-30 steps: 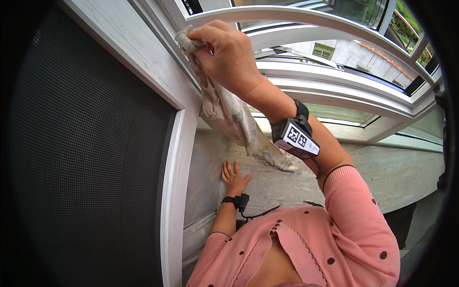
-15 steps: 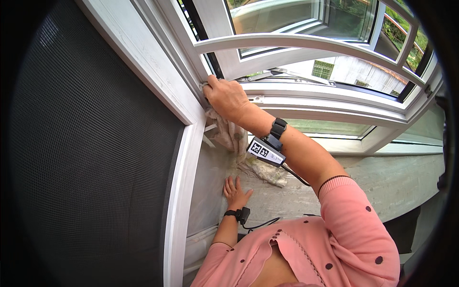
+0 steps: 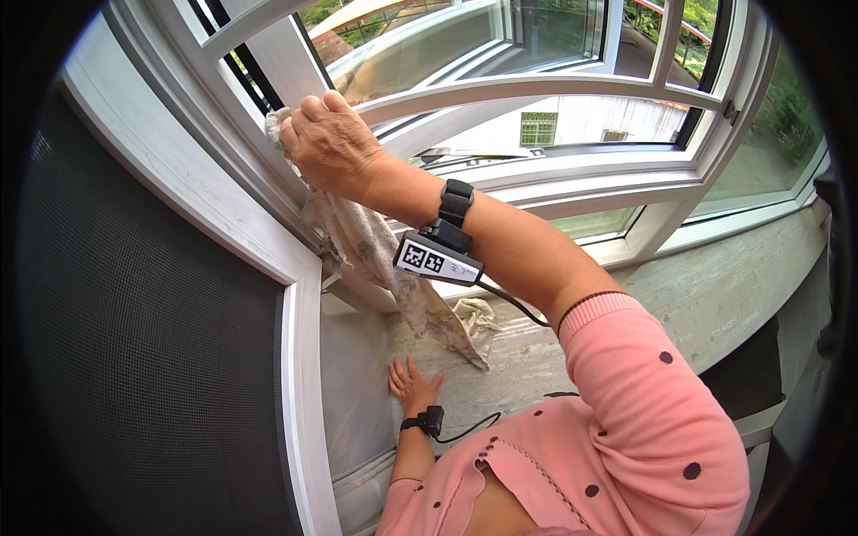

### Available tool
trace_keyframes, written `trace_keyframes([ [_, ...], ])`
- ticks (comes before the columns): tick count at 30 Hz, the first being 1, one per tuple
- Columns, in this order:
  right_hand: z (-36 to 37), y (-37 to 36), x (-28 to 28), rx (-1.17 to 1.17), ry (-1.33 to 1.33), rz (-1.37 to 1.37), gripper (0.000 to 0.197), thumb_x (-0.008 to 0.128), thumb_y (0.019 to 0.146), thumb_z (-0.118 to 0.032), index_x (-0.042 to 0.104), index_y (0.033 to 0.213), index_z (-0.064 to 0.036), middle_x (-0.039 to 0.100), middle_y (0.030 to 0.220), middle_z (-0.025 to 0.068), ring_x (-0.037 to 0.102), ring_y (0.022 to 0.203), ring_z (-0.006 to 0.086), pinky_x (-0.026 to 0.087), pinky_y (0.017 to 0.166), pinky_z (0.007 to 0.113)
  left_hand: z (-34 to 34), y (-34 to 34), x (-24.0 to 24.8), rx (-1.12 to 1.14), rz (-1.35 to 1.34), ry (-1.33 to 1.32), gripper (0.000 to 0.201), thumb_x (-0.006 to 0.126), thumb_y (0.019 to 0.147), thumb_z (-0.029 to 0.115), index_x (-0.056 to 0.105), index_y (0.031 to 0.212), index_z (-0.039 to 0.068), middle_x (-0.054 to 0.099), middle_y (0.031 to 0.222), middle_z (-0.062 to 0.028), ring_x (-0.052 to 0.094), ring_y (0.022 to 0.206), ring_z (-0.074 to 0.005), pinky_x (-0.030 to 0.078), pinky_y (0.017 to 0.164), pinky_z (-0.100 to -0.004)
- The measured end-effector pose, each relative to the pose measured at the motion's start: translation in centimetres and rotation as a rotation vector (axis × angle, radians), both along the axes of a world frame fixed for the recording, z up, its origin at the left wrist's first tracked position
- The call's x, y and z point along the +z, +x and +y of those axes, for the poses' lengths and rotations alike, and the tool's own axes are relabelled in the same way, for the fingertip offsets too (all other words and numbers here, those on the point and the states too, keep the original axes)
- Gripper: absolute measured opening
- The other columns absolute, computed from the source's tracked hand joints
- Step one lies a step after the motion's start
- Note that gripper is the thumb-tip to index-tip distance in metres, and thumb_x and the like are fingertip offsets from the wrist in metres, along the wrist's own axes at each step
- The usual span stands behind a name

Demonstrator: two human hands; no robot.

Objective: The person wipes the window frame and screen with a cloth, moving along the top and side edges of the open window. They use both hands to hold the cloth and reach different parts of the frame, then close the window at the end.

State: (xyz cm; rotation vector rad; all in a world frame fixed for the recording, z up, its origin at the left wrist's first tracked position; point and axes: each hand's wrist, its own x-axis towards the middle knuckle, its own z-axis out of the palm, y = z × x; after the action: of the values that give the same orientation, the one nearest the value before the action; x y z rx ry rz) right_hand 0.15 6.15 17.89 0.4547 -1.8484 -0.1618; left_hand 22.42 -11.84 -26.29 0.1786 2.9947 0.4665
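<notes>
My right hand is closed around a damp-looking, pale patterned cloth. It presses the cloth's upper end against the white window frame, beside the curved bar. From the fist the rag hangs down, its lower tip reaching the stone sill. Lower down, my left hand lies flat with fingers spread at the sill's left end, holding nothing. Each wrist wears a black strap with a small device. The inside of my right fist is hidden from view.
A dark mesh screen in a white frame stands at the left. A crumpled cream cloth lies on the sill. Outward stands an opened window sash, with a metal stay arm below it. A cable runs along my right forearm.
My right hand has moved up and left along the frame, drawing the cloth higher so more of it hangs free. The view has shifted too; my left hand stays on the sill.
</notes>
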Motion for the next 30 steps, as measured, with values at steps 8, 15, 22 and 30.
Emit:
trace_keyframes([
  [8,10.5,3.9,-0.3,-0.091,0.074,0.129,0.033,0.066,0.081,-0.021,0.065,0.111,-0.0060,0.064,0.099,0.0068,0.053,0.109,0.0260,0.033,0.104,0.047,0.0,0.1,0.8,-0.005,-0.039,0.011,0.098,0.074,0.078,0.051,0.025,0.153,0.009,0.013,0.159,-0.0200,0.005,0.149,-0.0368,0.006,0.119,-0.0518],
  [15,19.6,8.6,-1.4,-0.238,-0.021,0.055,0.038,0.066,0.088,-0.017,0.062,0.125,-0.0083,0.063,0.122,0.0084,0.051,0.125,0.0268,0.030,0.110,0.049,0.1,0.0,1.0,0.007,-0.067,-0.001,0.098,0.073,0.079,0.053,0.024,0.153,0.010,0.014,0.159,-0.0207,0.005,0.149,-0.0370,0.006,0.119,-0.0520],
  [22,29.6,15.7,-0.8,-0.612,0.033,0.093,0.044,0.067,0.087,-0.025,0.060,0.128,-0.0124,0.057,0.132,0.0030,0.047,0.127,0.0223,0.030,0.108,0.043,-0.1,-0.2,0.0,-0.002,-0.009,-0.008,0.100,0.074,0.077,0.053,0.024,0.153,0.011,0.014,0.159,-0.0205,0.004,0.149,-0.0378,0.006,0.119,-0.0537],
  [30,28.3,15.5,0.2,-0.167,-0.429,0.091,0.045,0.069,0.082,-0.001,0.063,0.126,-0.0118,0.060,0.110,0.0042,0.067,0.083,0.0197,0.057,0.069,0.030,-0.4,-0.3,-0.4,-0.030,0.003,0.012,0.099,0.071,0.079,0.054,0.024,0.153,0.009,0.014,0.158,-0.0221,0.006,0.148,-0.0392,0.006,0.119,-0.0538],
])
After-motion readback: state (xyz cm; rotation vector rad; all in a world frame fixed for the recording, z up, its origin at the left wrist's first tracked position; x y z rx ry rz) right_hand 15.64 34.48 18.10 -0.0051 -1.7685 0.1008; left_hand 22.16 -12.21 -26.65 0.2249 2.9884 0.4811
